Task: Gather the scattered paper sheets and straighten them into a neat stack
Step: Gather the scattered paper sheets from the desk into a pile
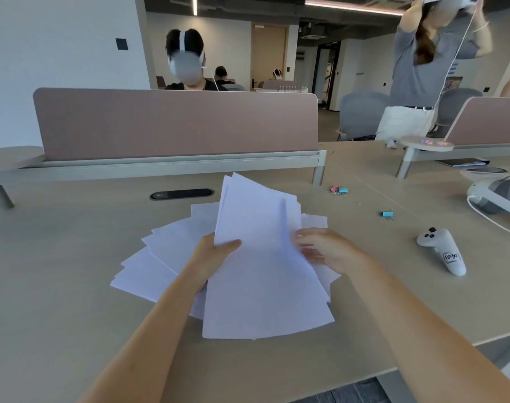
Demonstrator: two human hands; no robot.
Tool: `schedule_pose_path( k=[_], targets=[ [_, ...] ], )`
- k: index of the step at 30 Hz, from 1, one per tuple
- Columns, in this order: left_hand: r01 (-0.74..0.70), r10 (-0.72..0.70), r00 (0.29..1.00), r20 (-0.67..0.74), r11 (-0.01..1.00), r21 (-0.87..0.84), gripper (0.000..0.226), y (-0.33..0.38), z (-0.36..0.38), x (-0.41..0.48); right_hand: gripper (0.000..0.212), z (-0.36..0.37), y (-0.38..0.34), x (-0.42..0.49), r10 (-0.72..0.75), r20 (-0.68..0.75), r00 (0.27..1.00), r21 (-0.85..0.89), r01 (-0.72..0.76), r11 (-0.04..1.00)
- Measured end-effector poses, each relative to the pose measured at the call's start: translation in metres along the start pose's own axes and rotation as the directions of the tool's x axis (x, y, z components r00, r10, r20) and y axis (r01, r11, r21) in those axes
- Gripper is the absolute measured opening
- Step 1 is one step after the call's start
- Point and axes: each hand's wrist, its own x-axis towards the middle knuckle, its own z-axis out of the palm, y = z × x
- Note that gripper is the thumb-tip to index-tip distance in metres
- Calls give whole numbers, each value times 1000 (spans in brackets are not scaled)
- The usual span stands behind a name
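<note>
Two bare forearms reach in from the near edge of the bench [73, 286]. The left hand [211, 255] grips a raised bundle of white sheets [256, 228] at its left edge, thumb lying across the top sheet and fingers hidden behind. The right hand [325, 251] is at the bundle's right edge with fingers loosely curled against the paper; it looks blurred, and whether it pinches a sheet or only touches cannot be told. The bundle is tilted up, its far corners uneven and fanned out. Below and around it, loose sheets [149, 266] lie spread on the bench, overlapping each other in a fan to the left, with more edges showing to the right behind the right hand. To the right of the papers, apart from them, a white controller [442, 250] with a handwritten label lies on the bench. Beyond it are a blue clip [387, 214], and further back a pink and a blue clip [339, 189] together. A white headset [498, 194] with a cable sits at the right edge. A dark cable port [181, 194] is set into the bench just beyond the papers, before a pink divider [175, 123]. Behind the divider sits a person wearing a headset.
</note>
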Motion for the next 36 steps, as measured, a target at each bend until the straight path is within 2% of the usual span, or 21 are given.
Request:
schedule_pose_path(
  k=[2,4,6,10,12,14,16,17,19,21,23,24,26,28,32,34,36],
  targets=[
    [-14,14,1000,-10,1000,-17,24,-2,-2,1,34,0,1,1,-33,-56,998,-108,27,994],
    [-35,35,999,-2,999,-29,28,-4,-3,3,29,-4,3,2,-23,-69,997,-73,18,997],
    [-51,52,998,18,998,-45,27,-4,-2,4,24,-5,2,0,-21,25,999,-4,21,1000],
    [-65,65,998,-12,998,11,22,-4,-1,4,44,5,0,-2,-100,166,981,94,85,992],
    [-127,129,989,-70,991,32,28,-2,-1,4,51,10,-4,-1,-148,151,977,114,131,985],
    [-159,153,983,-101,986,-50,42,-1,-3,4,50,11,-9,-2,-203,97,974,149,188,971],
    [-80,70,996,-48,961,-264,55,2,-9,5,49,9,-14,-1,-248,71,966,175,232,957],
    [-19,26,1000,17,947,-321,50,4,-11,5,48,6,-17,-1,-256,76,964,189,238,953],
    [69,-21,989,149,944,-324,31,6,-15,2,38,-4,-24,-5,-237,145,960,203,206,957],
    [49,0,986,168,957,-286,31,1,-18,2,33,-25,-27,-5,-179,118,977,59,173,983],
    [26,4,992,124,971,-239,35,-7,-20,7,42,-58,-24,5,-116,-81,990,-248,92,964],
    [22,3,994,113,975,-222,36,-9,-21,8,44,-72,-21,10,-82,-162,983,-346,21,938],
    [22,-1,994,111,982,-186,38,-9,-19,9,52,-87,-18,17,90,-168,982,-412,-153,898],
    [8,6,993,115,992,-127,38,-8,-16,8,39,-83,-22,17,192,-189,963,-544,-265,796],
    [-26,25,993,117,1000,4,40,-6,-10,3,51,-72,-29,27,239,-210,948,-724,-315,614],
    [-40,34,993,110,998,56,42,-4,-9,1,43,-69,-28,33,284,-195,939,-729,-333,598],
    [-40,32,994,109,996,78,44,-1,-8,0,33,-69,-25,37,312,-141,939,-681,-321,658]
  ],
)
